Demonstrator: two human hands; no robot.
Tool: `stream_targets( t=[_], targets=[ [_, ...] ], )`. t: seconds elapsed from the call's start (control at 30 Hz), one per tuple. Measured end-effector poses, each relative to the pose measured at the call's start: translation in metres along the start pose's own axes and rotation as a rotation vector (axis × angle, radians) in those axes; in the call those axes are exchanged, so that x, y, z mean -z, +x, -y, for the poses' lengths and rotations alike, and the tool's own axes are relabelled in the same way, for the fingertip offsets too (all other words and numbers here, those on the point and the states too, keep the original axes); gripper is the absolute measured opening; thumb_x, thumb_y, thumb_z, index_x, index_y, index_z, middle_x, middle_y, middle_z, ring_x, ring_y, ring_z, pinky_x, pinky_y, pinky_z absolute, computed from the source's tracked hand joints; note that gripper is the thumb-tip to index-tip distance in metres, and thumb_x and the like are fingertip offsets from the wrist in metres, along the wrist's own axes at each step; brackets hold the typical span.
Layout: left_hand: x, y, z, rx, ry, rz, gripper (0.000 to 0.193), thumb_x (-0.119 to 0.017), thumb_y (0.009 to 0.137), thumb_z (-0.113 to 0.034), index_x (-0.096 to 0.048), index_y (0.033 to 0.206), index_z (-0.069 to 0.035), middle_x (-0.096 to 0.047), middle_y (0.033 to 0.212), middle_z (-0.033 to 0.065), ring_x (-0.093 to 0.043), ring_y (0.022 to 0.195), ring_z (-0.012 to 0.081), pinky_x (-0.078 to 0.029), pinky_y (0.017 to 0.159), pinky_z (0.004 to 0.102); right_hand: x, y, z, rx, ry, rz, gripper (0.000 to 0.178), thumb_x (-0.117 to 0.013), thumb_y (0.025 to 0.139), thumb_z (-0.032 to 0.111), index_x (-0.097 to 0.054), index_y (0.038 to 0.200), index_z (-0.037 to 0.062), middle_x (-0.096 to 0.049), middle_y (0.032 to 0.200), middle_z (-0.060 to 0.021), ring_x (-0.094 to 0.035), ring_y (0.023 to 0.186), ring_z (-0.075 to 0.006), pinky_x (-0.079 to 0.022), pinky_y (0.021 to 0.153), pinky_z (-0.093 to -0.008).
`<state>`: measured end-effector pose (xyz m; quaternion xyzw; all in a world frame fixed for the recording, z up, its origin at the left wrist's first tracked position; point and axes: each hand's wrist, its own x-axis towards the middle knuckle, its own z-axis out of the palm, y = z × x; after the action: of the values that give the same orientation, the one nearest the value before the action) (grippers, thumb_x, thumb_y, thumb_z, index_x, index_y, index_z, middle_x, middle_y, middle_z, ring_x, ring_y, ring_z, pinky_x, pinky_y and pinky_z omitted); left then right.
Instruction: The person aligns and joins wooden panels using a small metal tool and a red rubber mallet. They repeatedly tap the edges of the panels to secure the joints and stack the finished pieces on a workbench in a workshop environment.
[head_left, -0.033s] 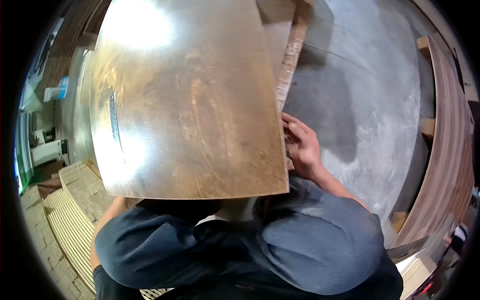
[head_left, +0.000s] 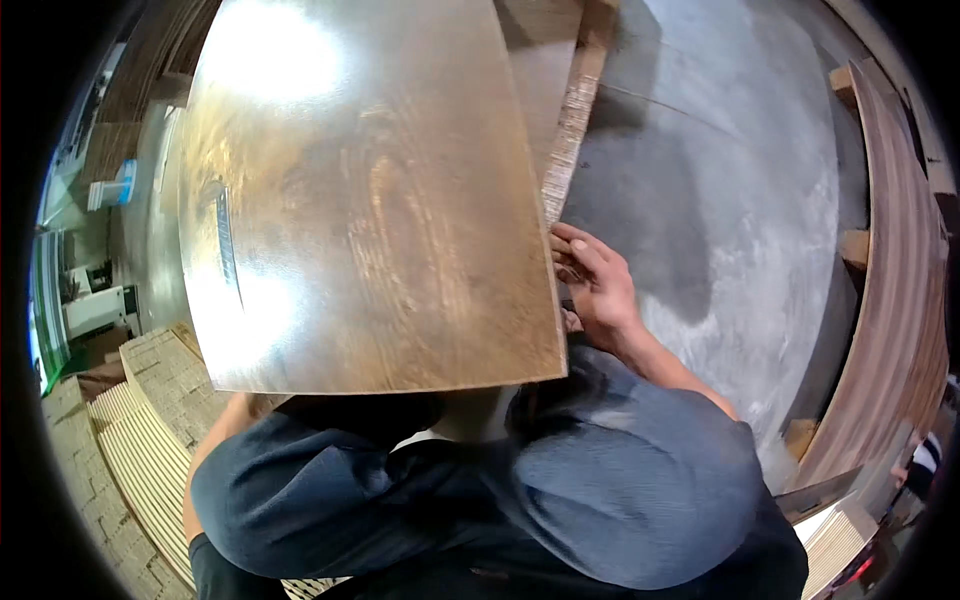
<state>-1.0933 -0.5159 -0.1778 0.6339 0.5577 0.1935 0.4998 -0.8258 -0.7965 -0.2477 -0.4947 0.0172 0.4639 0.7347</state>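
A large, glossy brown wood-grain board (head_left: 390, 240) fills the middle of the view, its near edge above my knees. A dark slot-like mark (head_left: 227, 240) shows on its left side. My right hand (head_left: 600, 290) is closed at the board's right edge, with the fingers bent and their tips partly hidden beneath it. My left hand (head_left: 255, 402) reaches under the board's near left corner, so its fingers are out of sight. Below the board, at the upper right, lies another panel (head_left: 545, 80) beside a long, wrapped-looking strip (head_left: 575, 125).
Grey concrete floor (head_left: 740, 200) stretches to the right. Long wood-grain boards (head_left: 890, 280) rest on wooden blocks (head_left: 853, 248) at the far right. Stacked ridged sheets (head_left: 150, 440) and patterned tan material (head_left: 170, 375) lie at the lower left. A white-and-blue container (head_left: 115, 185) stands farther left.
The wood-grain board has shifted slightly left, its near right corner a little higher. My right hand has moved slightly left with it. My left forearm looks nearly unchanged.
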Motion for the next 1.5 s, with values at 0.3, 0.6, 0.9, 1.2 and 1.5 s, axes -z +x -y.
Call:
stream_targets(
  t=[0.3, 0.6, 0.9, 1.2, 1.5],
  targets=[
    [0.008, 0.008, -0.018, -0.003, 0.170, 0.215, 0.031, -0.063, 0.087, -0.019, -0.066, 0.110, 0.002, -0.069, 0.103, 0.0133, -0.064, 0.097, 0.0217, -0.048, 0.089, 0.0350, -0.007, -0.009, -0.024, 0.048, -0.061, -0.005, 0.041, -0.057, 0.098, 0.015, -0.056, 0.134, -0.0047, -0.065, 0.122, -0.0101, -0.059, 0.108, -0.0159, -0.048, 0.092, -0.0300],
    [0.012, 0.006, -0.001, 0.087, 0.310, 0.508, 0.032, -0.063, 0.088, -0.021, -0.066, 0.111, 0.002, -0.069, 0.105, 0.0144, -0.064, 0.099, 0.0219, -0.048, 0.089, 0.0351, -0.019, -0.020, 0.032, 0.210, -0.761, 0.030, 0.032, -0.056, 0.098, 0.012, -0.060, 0.124, -0.0052, -0.066, 0.115, -0.0085, -0.060, 0.103, -0.0144, -0.049, 0.089, -0.0285],
    [0.017, 0.013, 0.025, 0.224, 0.343, 0.792, 0.035, -0.062, 0.089, -0.024, -0.067, 0.112, 0.002, -0.070, 0.107, 0.0155, -0.065, 0.101, 0.0221, -0.049, 0.090, 0.0351, -0.008, -0.015, 0.032, -0.124, -0.848, 0.035, 0.033, -0.056, 0.098, 0.013, -0.059, 0.125, -0.0051, -0.065, 0.116, -0.0089, -0.060, 0.104, -0.0153, -0.049, 0.090, -0.0293],
    [0.020, 0.024, 0.013, 0.276, 0.304, 0.916, 0.037, -0.061, 0.090, -0.026, -0.067, 0.114, 0.002, -0.070, 0.109, 0.0167, -0.065, 0.103, 0.0223, -0.049, 0.090, 0.0352, 0.000, -0.003, 0.048, -0.360, -0.844, 0.016, 0.035, -0.056, 0.098, 0.015, -0.058, 0.127, -0.0049, -0.064, 0.117, -0.0093, -0.060, 0.104, -0.0162, -0.049, 0.091, -0.0302],
    [0.027, 0.008, -0.001, 0.380, 0.131, 0.635, 0.039, -0.060, 0.091, -0.029, -0.068, 0.115, 0.001, -0.071, 0.111, 0.0178, -0.066, 0.105, 0.0224, -0.049, 0.090, 0.0352, 0.005, -0.025, 0.101, -0.519, -0.791, 0.004, 0.037, -0.056, 0.098, 0.017, -0.057, 0.128, -0.0048, -0.064, 0.117, -0.0097, -0.060, 0.105, -0.0171, -0.049, 0.091, -0.0310]
  ],
)
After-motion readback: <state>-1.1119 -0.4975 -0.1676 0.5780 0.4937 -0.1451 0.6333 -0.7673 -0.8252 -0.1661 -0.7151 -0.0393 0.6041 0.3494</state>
